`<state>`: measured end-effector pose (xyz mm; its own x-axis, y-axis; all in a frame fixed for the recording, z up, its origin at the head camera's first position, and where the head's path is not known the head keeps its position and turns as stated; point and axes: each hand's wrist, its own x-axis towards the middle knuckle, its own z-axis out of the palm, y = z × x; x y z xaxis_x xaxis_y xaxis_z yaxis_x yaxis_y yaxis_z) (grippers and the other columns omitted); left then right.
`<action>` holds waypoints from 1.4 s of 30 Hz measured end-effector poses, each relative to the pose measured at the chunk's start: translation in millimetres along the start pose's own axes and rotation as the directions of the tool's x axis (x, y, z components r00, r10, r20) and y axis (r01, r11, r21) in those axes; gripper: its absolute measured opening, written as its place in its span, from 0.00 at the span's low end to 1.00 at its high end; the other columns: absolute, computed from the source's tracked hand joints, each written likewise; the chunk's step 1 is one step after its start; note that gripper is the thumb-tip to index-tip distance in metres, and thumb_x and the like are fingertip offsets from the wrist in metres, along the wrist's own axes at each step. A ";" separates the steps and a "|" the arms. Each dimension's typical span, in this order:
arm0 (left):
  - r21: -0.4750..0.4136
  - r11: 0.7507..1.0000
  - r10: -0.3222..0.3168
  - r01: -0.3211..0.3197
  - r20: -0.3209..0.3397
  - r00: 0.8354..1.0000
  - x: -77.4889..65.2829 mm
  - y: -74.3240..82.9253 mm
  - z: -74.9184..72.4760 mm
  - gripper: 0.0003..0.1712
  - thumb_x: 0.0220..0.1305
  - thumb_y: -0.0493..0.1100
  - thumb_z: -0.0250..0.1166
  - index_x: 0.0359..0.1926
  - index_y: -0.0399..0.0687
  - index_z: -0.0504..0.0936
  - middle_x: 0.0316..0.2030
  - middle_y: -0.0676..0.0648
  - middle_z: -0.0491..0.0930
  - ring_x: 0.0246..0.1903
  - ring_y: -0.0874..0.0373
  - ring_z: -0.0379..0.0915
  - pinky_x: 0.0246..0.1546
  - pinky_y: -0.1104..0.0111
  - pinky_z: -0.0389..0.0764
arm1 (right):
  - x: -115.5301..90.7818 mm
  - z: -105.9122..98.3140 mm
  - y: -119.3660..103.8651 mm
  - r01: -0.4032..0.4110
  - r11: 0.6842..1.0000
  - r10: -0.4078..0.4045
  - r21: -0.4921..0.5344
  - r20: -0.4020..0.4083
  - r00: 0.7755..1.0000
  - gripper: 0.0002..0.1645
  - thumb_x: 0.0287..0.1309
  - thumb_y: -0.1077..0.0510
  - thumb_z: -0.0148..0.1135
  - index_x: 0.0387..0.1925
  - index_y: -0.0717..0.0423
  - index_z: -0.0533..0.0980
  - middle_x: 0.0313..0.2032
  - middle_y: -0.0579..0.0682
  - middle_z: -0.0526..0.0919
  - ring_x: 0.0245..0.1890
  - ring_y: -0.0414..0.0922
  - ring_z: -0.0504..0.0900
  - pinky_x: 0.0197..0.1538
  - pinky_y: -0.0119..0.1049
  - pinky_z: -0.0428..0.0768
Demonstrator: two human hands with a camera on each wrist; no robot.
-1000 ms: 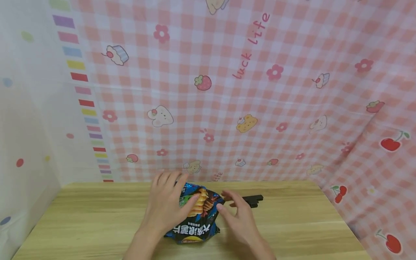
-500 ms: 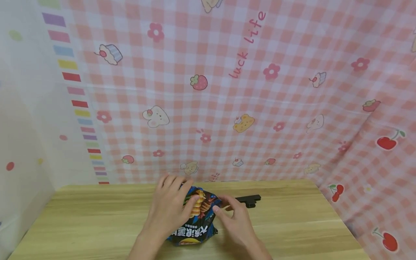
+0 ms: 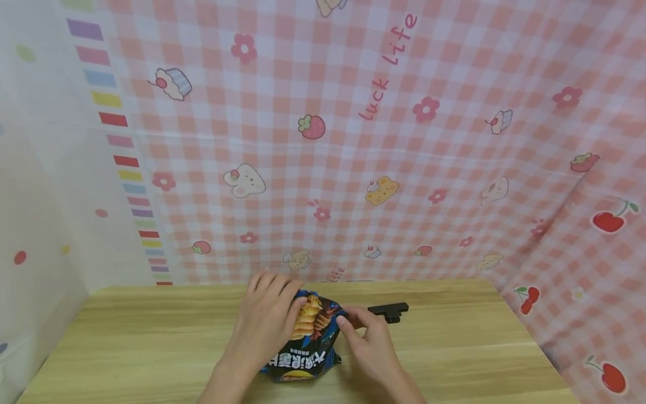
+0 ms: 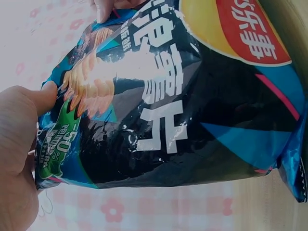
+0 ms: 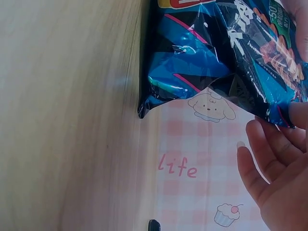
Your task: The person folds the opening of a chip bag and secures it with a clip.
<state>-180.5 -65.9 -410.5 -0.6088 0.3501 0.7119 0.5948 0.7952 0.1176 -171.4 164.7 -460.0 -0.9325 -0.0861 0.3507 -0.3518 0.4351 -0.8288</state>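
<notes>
A black and blue bag of potato chips [image 3: 308, 348] stands propped on the table in the head view, its printed front toward me. My left hand [image 3: 267, 320] grips its upper left side. In the left wrist view the thumb [image 4: 47, 98] lies on the front, with the fingers out of sight behind the bag. My right hand [image 3: 370, 342] pinches the bag's upper right corner. The right wrist view shows the thumb on the front of that corner and the curled fingers [image 5: 269, 151] behind it. The bag's back is hidden.
Just beyond my right hand, a black narrow object with a stepped end [image 3: 392, 312] lies on the wooden table [image 3: 151, 342]. Its kind is unclear. Behind the table hangs a pink checked cloth [image 3: 323, 168], continuing along the right side.
My right hand has closed in on the bag's upper right corner and now pinches it. The left hand has shifted slightly right, keeping its hold. The black object lies still.
</notes>
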 end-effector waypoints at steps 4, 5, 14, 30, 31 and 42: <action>-0.014 1.000 0.013 -0.014 -0.031 0.999 -0.8 -1.1 3.8 0.13 0.73 0.49 0.63 0.45 0.46 0.86 0.41 0.48 0.84 0.46 0.48 0.78 0.62 0.48 0.73 | 0.1 -0.1 -0.5 0.012 0.999 -0.012 -0.032 -0.013 1.000 0.07 0.69 0.64 0.67 0.42 0.51 0.87 0.36 0.38 0.88 0.34 0.37 0.82 0.40 0.34 0.82; -0.022 1.000 0.019 -0.020 -0.047 0.999 -0.8 -1.7 4.6 0.12 0.73 0.49 0.63 0.44 0.46 0.86 0.40 0.48 0.84 0.44 0.49 0.78 0.60 0.49 0.74 | 0.1 0.0 -0.4 0.021 0.999 -0.022 -0.036 -0.018 1.000 0.07 0.69 0.65 0.67 0.41 0.51 0.87 0.36 0.38 0.88 0.34 0.37 0.82 0.40 0.34 0.82; -0.045 0.999 0.024 -0.029 -0.107 0.994 -0.1 -2.1 3.4 0.06 0.62 0.36 0.75 0.39 0.44 0.87 0.37 0.49 0.85 0.41 0.50 0.78 0.55 0.52 0.76 | 1.5 -0.2 5.3 0.110 0.992 -0.113 -0.067 -0.042 0.993 0.08 0.66 0.67 0.68 0.38 0.52 0.87 0.35 0.38 0.88 0.33 0.35 0.81 0.38 0.33 0.81; -0.111 0.991 0.056 -0.074 -0.158 0.986 0.9 -0.4 1.2 0.17 0.47 0.22 0.77 0.39 0.39 0.89 0.37 0.46 0.88 0.40 0.52 0.81 0.47 0.59 0.83 | 2.4 0.3 17.7 0.426 0.894 -0.442 -0.141 -0.109 0.890 0.16 0.49 0.77 0.76 0.36 0.58 0.90 0.36 0.46 0.91 0.35 0.40 0.88 0.39 0.25 0.84; -0.110 0.990 0.069 -0.087 -0.161 0.985 1.0 -0.1 1.4 0.18 0.47 0.21 0.76 0.39 0.39 0.90 0.37 0.47 0.88 0.40 0.52 0.81 0.47 0.59 0.83 | 2.7 0.5 18.5 0.441 0.886 -0.457 -0.143 -0.112 0.882 0.16 0.48 0.77 0.76 0.36 0.58 0.90 0.36 0.46 0.91 0.35 0.42 0.88 0.40 0.25 0.84; -0.144 0.982 0.098 -0.121 -0.159 0.982 0.3 2.2 1.9 0.20 0.44 0.19 0.72 0.38 0.42 0.90 0.37 0.48 0.88 0.41 0.54 0.82 0.49 0.61 0.85 | 5.7 1.2 20.9 0.538 0.833 -0.552 -0.130 -0.125 0.824 0.16 0.45 0.78 0.77 0.37 0.62 0.90 0.36 0.50 0.91 0.34 0.46 0.89 0.42 0.26 0.85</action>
<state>-180.4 -63.1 -411.4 -0.4566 0.3433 0.8208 0.7335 0.6673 0.1290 -184.2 172.3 -475.8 -0.5641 -0.1993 0.8013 -0.7843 0.4327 -0.4445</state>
